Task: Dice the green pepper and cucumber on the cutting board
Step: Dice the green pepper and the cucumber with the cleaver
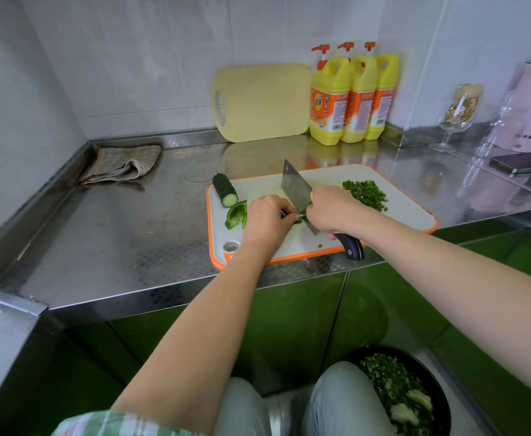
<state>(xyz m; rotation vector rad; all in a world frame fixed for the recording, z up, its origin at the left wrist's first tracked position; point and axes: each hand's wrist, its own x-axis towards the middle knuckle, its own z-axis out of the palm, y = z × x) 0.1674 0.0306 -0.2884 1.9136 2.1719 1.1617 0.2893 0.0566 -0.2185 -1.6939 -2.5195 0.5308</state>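
Right now we are gripping the cleaver in our right hand, the fingers wrapped round the top of its dark handle. The blade is coming down on the white cutting board onto a short green pepper strip. Our left hand is holding this strip down with curled fingers, so the two hands are nearly together, with only the blade between them. We are judging this as the main danger: the strip is so short that the fingertips are sitting just beside the edge, and one careless chop or a slip of the wet skin could bring the steel onto a finger. The bigger green pepper pieces and the cucumber stump are waiting at the left edge of the board, uncut. The stump is round and is lying partly over the rim, so a shake could be rolling it onto the steel counter. The diced pile is resting on the far right of the board. The board is also lying near the front edge of the smooth counter, and hard chopping may be sliding it; whether anything is gripping it underneath, we cannot tell.
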